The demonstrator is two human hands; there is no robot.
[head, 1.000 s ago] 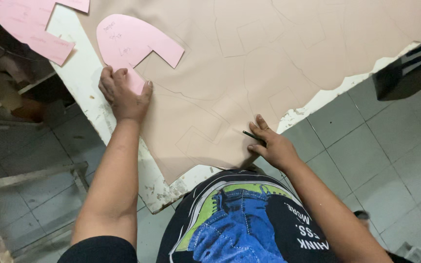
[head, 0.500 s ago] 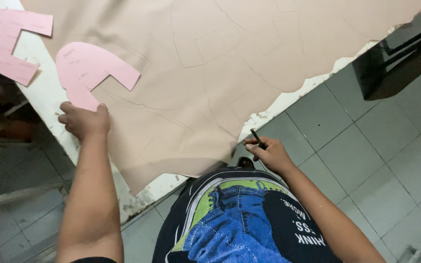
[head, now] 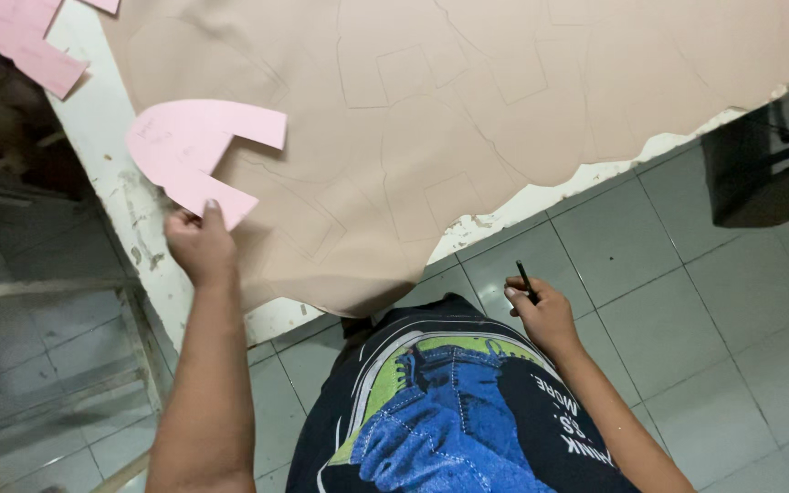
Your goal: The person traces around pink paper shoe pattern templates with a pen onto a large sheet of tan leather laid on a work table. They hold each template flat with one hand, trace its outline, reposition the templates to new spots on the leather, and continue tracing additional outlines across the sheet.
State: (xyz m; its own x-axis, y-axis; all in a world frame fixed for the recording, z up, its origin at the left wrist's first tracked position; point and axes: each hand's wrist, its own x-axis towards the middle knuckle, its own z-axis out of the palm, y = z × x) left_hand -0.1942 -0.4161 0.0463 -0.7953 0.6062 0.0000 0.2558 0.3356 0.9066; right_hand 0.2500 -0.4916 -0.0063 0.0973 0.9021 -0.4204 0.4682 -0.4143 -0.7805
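My left hand (head: 198,245) pinches one leg of a pink U-shaped paper pattern (head: 189,146), which lies partly on a large beige leather sheet (head: 468,110) marked with traced outlines. The sheet covers a white worktable (head: 107,146) and droops over its near edge. My right hand (head: 541,315) is off the table, beside my torso above the tiled floor, and grips a thin dark pen (head: 527,281) pointing up.
More pink pattern pieces (head: 25,41) lie at the table's far left corner. A dark box-like object (head: 769,164) stands on the grey floor tiles at right. A metal frame and glass panel (head: 47,365) sit low on the left.
My left hand went from pressing flat on the pattern to pinching its leg and shifting it. My right hand left the sheet's edge and drew back beside my torso with the pen.
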